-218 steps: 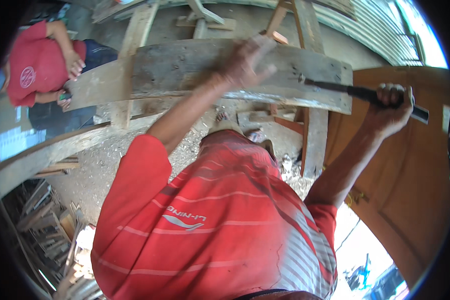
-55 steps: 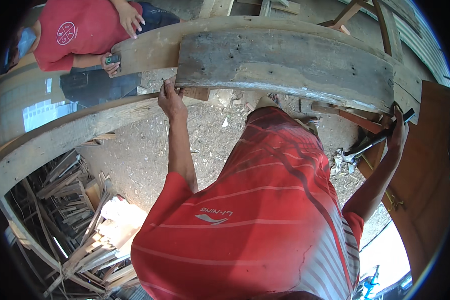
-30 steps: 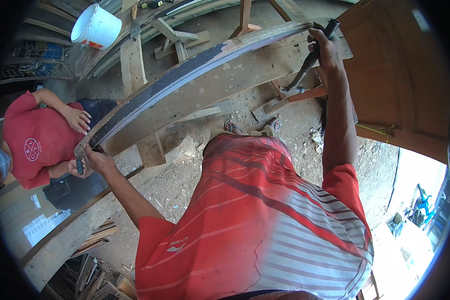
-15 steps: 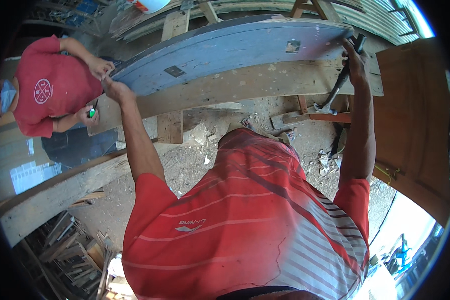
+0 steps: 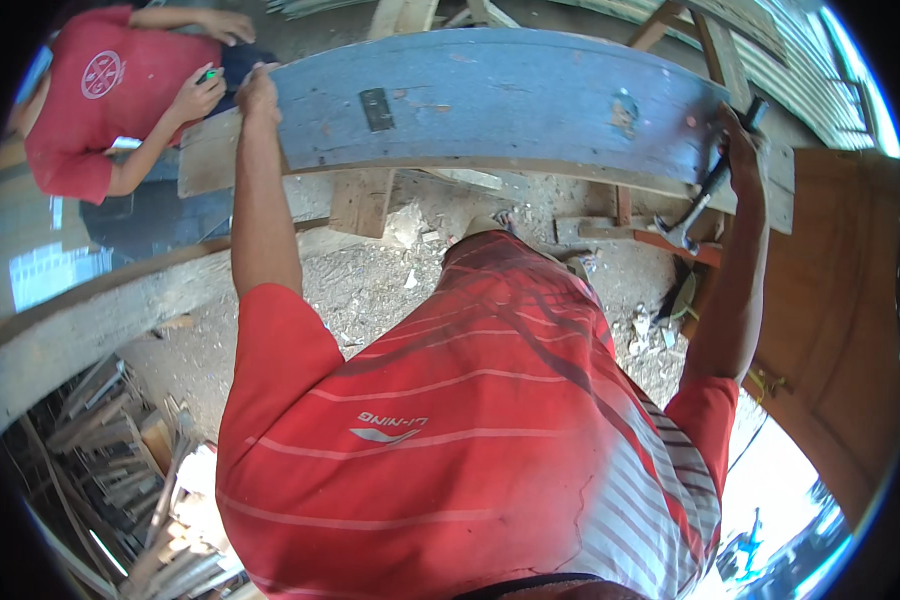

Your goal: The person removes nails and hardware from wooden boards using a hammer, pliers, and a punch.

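A long blue-painted wooden board with worn patches lies across the bench, its broad face turned toward me. My left hand is closed around its left end. At the far right, my right hand is closed on a hammer, whose claw head hangs down toward me. The same right hand touches the board's right end; how far its fingers wrap the board is hidden. Beneath the board, a bare wooden bench plank shows at both ends.
At the left a co-worker in a red shirt holds a small dark and green object. A thick beam crosses the left side, above scrap wood. Brown wooden panels stand at right. Debris litters the floor.
The board has tilted, so more of its blue face shows and it covers more of the bench plank. My hands stayed on its ends. The co-worker's hand with the object moved up and right.
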{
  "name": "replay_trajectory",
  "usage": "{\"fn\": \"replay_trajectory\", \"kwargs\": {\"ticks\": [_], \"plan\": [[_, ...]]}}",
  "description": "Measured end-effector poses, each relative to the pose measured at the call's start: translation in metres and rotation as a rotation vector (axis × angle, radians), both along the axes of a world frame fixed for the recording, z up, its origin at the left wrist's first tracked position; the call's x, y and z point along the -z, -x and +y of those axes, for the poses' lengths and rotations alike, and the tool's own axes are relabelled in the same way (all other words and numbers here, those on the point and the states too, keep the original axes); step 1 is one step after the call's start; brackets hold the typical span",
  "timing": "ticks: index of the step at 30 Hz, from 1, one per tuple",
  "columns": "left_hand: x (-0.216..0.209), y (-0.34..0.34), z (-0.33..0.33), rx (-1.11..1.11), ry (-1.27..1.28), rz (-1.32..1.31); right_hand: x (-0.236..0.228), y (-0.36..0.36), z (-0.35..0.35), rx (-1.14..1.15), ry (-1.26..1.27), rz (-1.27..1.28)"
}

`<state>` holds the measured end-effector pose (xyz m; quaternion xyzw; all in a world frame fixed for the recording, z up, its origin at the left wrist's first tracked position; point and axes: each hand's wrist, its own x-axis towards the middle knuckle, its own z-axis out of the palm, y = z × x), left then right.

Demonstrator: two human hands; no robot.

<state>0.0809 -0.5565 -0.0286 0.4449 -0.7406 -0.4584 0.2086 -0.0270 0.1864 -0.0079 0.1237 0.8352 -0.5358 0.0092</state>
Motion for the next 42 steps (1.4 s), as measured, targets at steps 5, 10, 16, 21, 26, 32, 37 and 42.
{"fn": "replay_trajectory", "kwargs": {"ticks": [5,10,16,21,26,32,37,42], "plan": [[0.017,-0.015,0.014,0.199,0.546,-0.022,0.004,-0.009,-0.033,-0.061,-0.099,-0.030],[0.035,-0.028,0.067,0.146,0.799,-0.208,0.018,-0.025,-0.030,-0.068,-0.481,0.014],[0.020,-0.039,0.059,0.185,0.473,-0.038,0.024,-0.044,-0.014,0.023,-0.092,-0.116],[0.025,-0.055,0.028,0.177,0.010,0.315,0.017,-0.049,-0.015,0.027,0.107,-0.097],[0.014,-0.060,0.025,0.210,-0.148,0.344,0.014,-0.055,-0.030,0.027,0.066,-0.082],[0.025,-0.062,-0.006,0.151,-0.049,0.238,0.006,-0.067,-0.048,-0.092,-0.024,-0.129],[0.026,-0.092,-0.091,0.032,0.237,-0.034,-0.013,-0.099,-0.123,-0.262,0.007,-0.161],[0.011,-0.090,-0.078,-0.055,0.511,-0.121,-0.031,-0.127,-0.170,-0.381,-0.076,-0.200]]}}
